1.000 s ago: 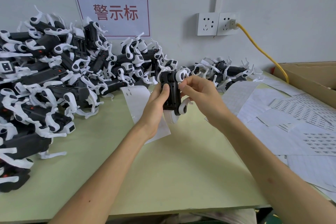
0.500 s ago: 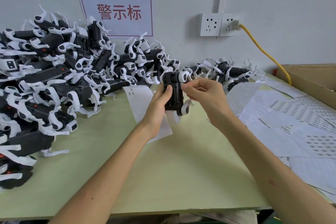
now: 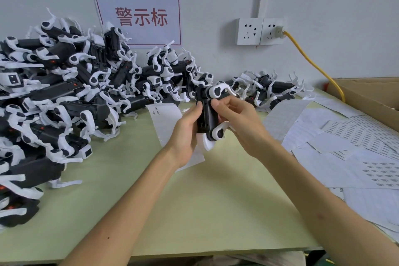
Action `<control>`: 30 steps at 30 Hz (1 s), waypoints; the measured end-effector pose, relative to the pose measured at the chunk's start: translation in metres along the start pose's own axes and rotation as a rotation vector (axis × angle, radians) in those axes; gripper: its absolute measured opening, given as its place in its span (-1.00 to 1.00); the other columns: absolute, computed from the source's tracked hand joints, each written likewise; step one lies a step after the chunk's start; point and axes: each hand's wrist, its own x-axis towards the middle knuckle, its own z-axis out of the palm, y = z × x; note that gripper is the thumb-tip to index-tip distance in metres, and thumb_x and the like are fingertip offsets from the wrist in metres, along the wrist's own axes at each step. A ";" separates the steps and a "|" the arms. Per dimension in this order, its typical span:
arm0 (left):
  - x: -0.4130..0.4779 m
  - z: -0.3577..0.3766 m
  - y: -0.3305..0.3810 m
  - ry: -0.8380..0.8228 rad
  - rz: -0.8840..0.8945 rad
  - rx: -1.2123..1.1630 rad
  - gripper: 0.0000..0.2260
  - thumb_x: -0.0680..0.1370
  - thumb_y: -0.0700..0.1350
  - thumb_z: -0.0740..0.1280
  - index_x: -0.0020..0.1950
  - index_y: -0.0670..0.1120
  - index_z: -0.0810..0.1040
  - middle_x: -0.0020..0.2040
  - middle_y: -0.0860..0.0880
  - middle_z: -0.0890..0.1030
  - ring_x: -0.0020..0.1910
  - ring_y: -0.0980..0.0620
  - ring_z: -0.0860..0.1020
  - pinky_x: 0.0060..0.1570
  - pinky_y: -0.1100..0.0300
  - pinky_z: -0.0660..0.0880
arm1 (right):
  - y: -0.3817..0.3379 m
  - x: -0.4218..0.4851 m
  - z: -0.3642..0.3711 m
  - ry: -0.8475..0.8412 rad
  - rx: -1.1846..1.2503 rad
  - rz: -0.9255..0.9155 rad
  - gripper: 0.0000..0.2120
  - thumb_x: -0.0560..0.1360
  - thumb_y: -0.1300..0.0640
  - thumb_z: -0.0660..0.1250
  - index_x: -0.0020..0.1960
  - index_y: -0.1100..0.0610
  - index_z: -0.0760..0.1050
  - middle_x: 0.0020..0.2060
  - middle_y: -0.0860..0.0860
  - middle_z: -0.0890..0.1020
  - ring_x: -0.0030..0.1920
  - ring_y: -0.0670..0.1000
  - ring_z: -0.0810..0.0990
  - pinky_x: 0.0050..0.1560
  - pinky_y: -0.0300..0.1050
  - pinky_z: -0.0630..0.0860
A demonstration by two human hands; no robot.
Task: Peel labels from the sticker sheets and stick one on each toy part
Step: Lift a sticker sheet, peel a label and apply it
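Surface: pale green table [image 3: 216, 201] is running up to a white wall, where a red-lettered sign [image 3: 140, 15] is hanging.
Task's thing: one toy part [image 3: 205, 119], black-bodied with white limbs, is being held upright above the middle of the table.
Left hand [image 3: 185, 131]: it is gripping the black body from the left, with the thumb lying along the edge.
Right hand [image 3: 237, 119]: its thumb is pressing on the body's face while the fingers are curling behind. No label is showing under it; too small to tell.
Risk: if the thumb is sliding while pressing, the label is likely going on crooked or creased. White limbs are sticking out and could be snagging the loose sheet [image 3: 164, 119] lying under the hands.
Counts: two hands are working and one part is being held. The heap of toy parts [image 3: 64, 93] to the left and behind is running to dozens, too tangled to count. Sticker sheets [image 3: 345, 147] are overlapping on the right, several at least. Also showing are two wall sockets [image 3: 260, 31], one yellow cable [image 3: 313, 60] and one cardboard box [image 3: 367, 97].
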 end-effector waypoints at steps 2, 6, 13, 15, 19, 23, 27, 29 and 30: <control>-0.001 0.000 0.001 -0.014 -0.032 -0.032 -0.57 0.72 0.12 0.07 0.24 -0.01 0.69 0.21 -0.07 0.69 0.18 0.01 0.66 0.12 0.12 0.59 | 0.001 0.000 0.000 -0.041 0.027 -0.007 -0.74 0.55 0.02 0.44 -0.20 0.15 0.49 -0.32 0.08 0.52 -0.32 0.01 0.45 -0.23 -0.15 0.37; 0.000 -0.004 0.002 -0.032 -0.041 -0.086 -0.56 0.71 0.10 0.07 0.08 0.08 0.76 0.08 0.02 0.72 0.05 0.08 0.66 -0.01 0.23 0.59 | 0.000 0.000 0.002 -0.130 0.039 -0.027 -0.72 0.51 -0.05 0.41 -0.23 0.10 0.43 -0.40 0.00 0.47 -0.42 -0.06 0.34 -0.48 -0.27 0.18; 0.004 -0.009 0.000 -0.037 -0.011 -0.212 -0.64 0.62 0.08 0.20 -0.04 -0.01 0.77 -0.08 -0.03 0.69 -0.11 0.06 0.64 0.35 -0.05 0.40 | 0.000 0.000 0.000 -0.173 0.145 -0.015 -0.74 0.67 0.15 0.24 -0.19 0.18 0.37 -0.36 0.01 0.46 -0.32 -0.03 0.48 -0.26 -0.26 0.42; 0.005 -0.008 0.000 -0.044 0.001 -0.212 -0.64 0.61 0.08 0.20 -0.05 -0.01 0.77 -0.08 -0.03 0.70 -0.10 0.06 0.64 0.39 -0.07 0.39 | -0.001 0.000 -0.002 -0.182 0.157 -0.018 -0.78 0.66 0.17 0.26 -0.15 0.18 0.38 -0.34 0.02 0.45 -0.30 -0.03 0.48 -0.20 -0.23 0.41; 0.002 -0.006 0.001 -0.060 -0.039 -0.191 -0.61 0.64 0.10 0.16 0.05 -0.03 0.75 0.03 -0.09 0.66 0.05 -0.03 0.59 0.22 0.08 0.46 | -0.001 -0.001 -0.002 -0.145 0.059 -0.057 -0.78 0.52 0.07 0.38 -0.19 0.17 0.43 -0.38 0.02 0.51 -0.33 0.00 0.47 -0.28 -0.26 0.41; 0.000 -0.004 0.002 -0.056 -0.058 -0.124 -0.58 0.68 0.11 0.11 0.26 -0.06 0.66 0.28 -0.15 0.60 0.30 -0.10 0.50 0.53 -0.14 0.22 | 0.002 -0.001 0.001 -0.078 -0.022 -0.111 -0.72 0.49 0.02 0.43 -0.28 0.14 0.45 -0.40 0.02 0.54 -0.37 0.01 0.50 -0.27 -0.21 0.45; 0.001 -0.006 0.002 -0.033 -0.055 -0.117 -0.57 0.70 0.09 0.10 0.04 0.03 0.76 0.06 -0.02 0.69 0.07 0.03 0.61 0.30 0.04 0.48 | 0.001 0.000 -0.001 -0.141 0.013 -0.091 -0.72 0.56 0.02 0.36 -0.23 0.16 0.43 -0.37 -0.02 0.53 -0.34 -0.03 0.49 -0.25 -0.26 0.44; 0.001 -0.007 0.002 -0.039 -0.056 -0.120 -0.55 0.71 0.09 0.09 0.00 0.05 0.77 -0.02 0.03 0.72 -0.04 0.10 0.66 0.04 0.21 0.58 | 0.001 0.000 -0.001 -0.153 0.039 -0.072 -0.72 0.58 0.03 0.34 -0.20 0.18 0.42 -0.37 -0.02 0.52 -0.33 -0.03 0.50 -0.21 -0.22 0.45; 0.001 -0.007 0.003 -0.037 -0.056 -0.120 -0.55 0.70 0.09 0.09 -0.01 0.06 0.78 -0.03 0.04 0.72 -0.06 0.12 0.67 -0.01 0.24 0.59 | 0.000 0.000 -0.001 -0.154 0.054 -0.062 -0.72 0.57 0.03 0.33 -0.19 0.19 0.42 -0.37 -0.01 0.51 -0.33 -0.03 0.51 -0.21 -0.21 0.46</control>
